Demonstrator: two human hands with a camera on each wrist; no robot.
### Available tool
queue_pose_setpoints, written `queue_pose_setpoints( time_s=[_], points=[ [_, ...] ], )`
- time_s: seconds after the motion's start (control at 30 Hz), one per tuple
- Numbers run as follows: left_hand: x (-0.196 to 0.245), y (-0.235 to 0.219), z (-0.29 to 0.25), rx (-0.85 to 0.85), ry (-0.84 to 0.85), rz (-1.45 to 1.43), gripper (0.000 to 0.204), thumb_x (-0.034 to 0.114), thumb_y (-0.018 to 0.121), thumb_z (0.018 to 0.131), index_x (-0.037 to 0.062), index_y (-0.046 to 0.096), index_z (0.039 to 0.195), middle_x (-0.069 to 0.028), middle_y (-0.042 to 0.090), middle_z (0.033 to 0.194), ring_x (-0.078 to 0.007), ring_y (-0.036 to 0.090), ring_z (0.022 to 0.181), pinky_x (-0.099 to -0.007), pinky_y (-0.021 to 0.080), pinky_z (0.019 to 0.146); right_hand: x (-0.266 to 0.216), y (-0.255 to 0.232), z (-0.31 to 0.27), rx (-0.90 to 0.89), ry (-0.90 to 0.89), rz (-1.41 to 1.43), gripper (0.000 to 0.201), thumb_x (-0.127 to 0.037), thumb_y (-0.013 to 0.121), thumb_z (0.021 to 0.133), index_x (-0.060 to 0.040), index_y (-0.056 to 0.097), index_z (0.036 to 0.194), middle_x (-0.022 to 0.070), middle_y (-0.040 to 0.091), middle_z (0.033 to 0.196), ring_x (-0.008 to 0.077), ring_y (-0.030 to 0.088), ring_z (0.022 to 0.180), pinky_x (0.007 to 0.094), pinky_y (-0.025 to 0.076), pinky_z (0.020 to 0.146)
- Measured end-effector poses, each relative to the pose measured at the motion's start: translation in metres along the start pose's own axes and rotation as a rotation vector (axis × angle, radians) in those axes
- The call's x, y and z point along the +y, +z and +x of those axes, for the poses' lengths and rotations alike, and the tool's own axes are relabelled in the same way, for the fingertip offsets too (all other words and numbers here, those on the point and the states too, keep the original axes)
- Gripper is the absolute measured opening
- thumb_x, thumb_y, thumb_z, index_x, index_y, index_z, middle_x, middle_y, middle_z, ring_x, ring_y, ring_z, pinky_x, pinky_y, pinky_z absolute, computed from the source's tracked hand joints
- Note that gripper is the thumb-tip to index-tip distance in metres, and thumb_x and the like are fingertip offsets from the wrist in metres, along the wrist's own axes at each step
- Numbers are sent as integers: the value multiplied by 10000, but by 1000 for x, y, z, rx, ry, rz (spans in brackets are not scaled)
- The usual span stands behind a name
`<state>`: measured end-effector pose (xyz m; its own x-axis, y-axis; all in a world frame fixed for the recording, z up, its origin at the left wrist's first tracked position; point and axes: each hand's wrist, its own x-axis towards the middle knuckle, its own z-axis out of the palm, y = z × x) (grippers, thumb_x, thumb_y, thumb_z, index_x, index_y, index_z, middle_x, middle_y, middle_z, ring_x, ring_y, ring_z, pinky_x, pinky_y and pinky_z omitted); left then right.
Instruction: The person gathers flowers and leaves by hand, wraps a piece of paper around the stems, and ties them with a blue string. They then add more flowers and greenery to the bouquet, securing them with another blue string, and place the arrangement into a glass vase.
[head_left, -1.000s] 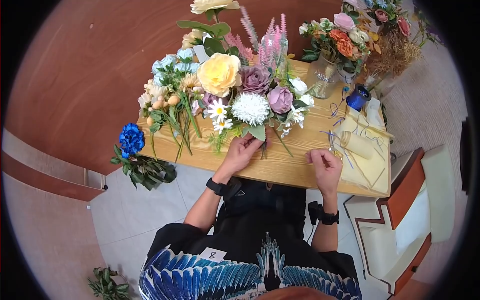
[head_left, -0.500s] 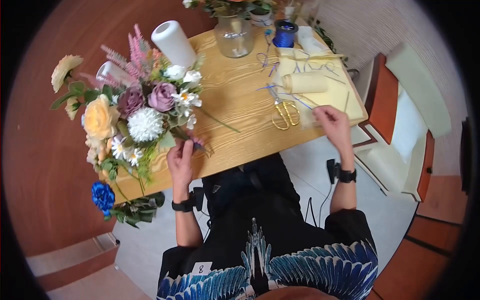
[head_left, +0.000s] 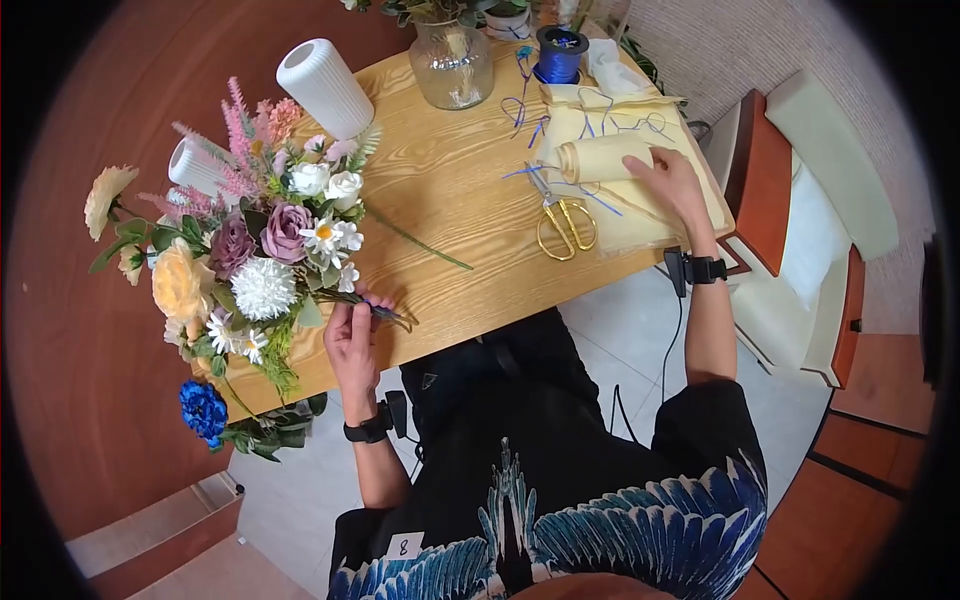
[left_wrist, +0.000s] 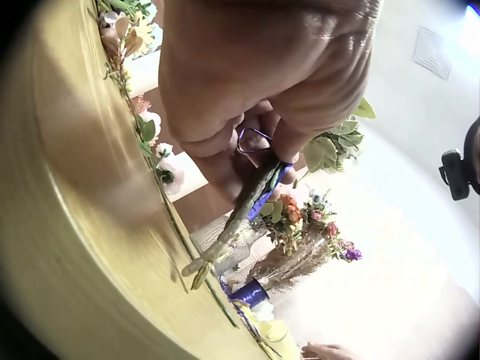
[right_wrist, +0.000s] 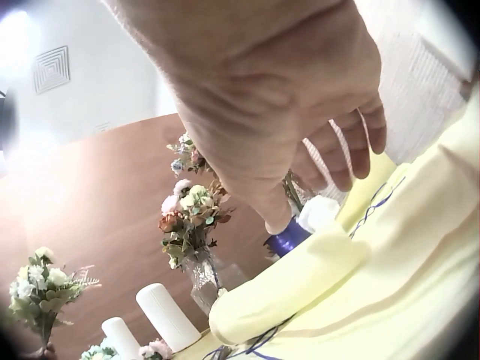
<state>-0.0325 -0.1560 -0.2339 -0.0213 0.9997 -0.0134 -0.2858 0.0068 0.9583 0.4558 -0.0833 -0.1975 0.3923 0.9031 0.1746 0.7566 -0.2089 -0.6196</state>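
In the head view the left hand (head_left: 352, 350) pinches the stems of a mixed bouquet (head_left: 262, 288) at the table's front edge. Blue ribbon (left_wrist: 262, 204) shows around those stems in the left wrist view, with the cut ends sticking out below the fingers. The right hand (head_left: 672, 182) is over the right end of a pale yellow roll (head_left: 605, 160), fingers spread and loosely bent; whether it touches the roll I cannot tell. In the right wrist view the thumb of the right hand (right_wrist: 300, 112) hangs above the roll (right_wrist: 292, 289).
Gold-handled scissors (head_left: 567, 228) lie left of the yellow sheets (head_left: 640, 218). Behind them stand a blue ribbon spool (head_left: 560, 58) and a glass vase (head_left: 452, 72). Two white ribbed vases, one upright-leaning in view (head_left: 328, 90), stand behind the bouquet. A single stem (head_left: 425, 240) lies mid-table.
The head view has swung towards the table's right side. My right hand has moved from beside the scissors up to the yellow roll, its fingers spreading. My left hand keeps hold of the stems.
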Motion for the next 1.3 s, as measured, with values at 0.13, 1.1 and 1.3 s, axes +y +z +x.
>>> queue_pose_setpoints(
  time_s=[0.13,1.1,1.3],
  points=[
    [0,-3,-4,13,-7,-76,284,131,545,1005,-31,539,1238,-81,627,995,-205,649,948,-375,540,906,22,17,7,-65,81,330,312,-333,743,848,-27,676,840,-1,622,748,90,539,703,248,423,687],
    [-15,6,-11,109,-250,-515,366,155,531,1014,13,491,1349,-20,633,1025,-99,637,874,-262,559,787,-230,122,-89,-1516,-72,1203,194,-129,615,956,-8,629,1108,8,670,1002,58,615,910,234,483,824],
    [2,2,-21,107,-439,-697,323,187,509,1010,39,542,1296,-33,656,1058,-113,652,901,-255,551,734,-249,181,-98,-1493,-333,591,202,-201,618,969,-4,662,983,22,670,1051,61,592,957,231,464,847]
  ],
)
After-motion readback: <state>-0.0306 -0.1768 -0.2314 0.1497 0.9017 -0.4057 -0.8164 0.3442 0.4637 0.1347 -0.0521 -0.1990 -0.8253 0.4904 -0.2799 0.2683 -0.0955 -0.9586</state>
